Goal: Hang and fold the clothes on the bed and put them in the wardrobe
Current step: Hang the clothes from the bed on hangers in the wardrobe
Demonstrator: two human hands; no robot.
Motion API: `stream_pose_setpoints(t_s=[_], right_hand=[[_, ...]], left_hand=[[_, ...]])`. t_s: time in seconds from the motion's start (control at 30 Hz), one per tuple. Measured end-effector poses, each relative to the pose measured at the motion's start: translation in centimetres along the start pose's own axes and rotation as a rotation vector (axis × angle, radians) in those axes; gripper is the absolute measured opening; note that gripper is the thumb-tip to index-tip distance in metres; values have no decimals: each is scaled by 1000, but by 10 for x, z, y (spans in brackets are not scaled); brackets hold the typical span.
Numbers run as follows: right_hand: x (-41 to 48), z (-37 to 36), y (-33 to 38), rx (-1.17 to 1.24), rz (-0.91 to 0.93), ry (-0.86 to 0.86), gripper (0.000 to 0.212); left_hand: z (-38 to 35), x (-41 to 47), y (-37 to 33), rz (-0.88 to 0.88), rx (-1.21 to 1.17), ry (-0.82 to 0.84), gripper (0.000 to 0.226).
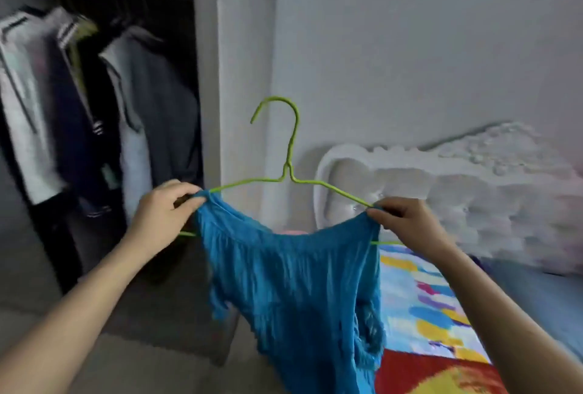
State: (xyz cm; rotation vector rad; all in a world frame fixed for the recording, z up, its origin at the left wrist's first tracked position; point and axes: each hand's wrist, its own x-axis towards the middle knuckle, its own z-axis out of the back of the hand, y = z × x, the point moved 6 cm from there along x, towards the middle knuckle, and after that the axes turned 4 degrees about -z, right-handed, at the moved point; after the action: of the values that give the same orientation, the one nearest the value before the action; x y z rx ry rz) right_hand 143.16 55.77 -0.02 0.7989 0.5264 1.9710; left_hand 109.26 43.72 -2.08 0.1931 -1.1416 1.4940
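Bedroom: garment (293, 283) between both grips (164, 214) (407, 220)

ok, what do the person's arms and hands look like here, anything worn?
Nothing worn that shows. The left hand and right hand are bare, no gloves. Both forearms run bare to the frame edge, with no sleeve in view. No watch or bracelet at either wrist, and no ring shows on the visible fingers, though the frame is a little blurred.
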Motion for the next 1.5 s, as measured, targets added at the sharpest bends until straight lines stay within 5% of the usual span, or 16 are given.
stream_pose_setpoints(t_s=[0.17,0.3,0.6,0.73,1.03,1.17,1.5], right_hand=[[29,-87,85,49,215,157,13],[45,-136,138,65,295,247,27],[107,-236,207,162,158,334,29],[129,-276,211,210,47,246,35],[144,-274,157,458,-417,36,33],[144,-273,158,716,-577,141,23],[230,-346,223,1032,-305,335,22]], left_hand=[[103,-31,66,128,170,-133,12],[154,-36,102,121,239,-218,11],[221,18,201,154,371,-257,10],[236,43,246,218,509,-159,31],[202,62,315,223,345,-34,34],[176,72,321,201,260,11,33],[155,147,351,189,250,6,29]])
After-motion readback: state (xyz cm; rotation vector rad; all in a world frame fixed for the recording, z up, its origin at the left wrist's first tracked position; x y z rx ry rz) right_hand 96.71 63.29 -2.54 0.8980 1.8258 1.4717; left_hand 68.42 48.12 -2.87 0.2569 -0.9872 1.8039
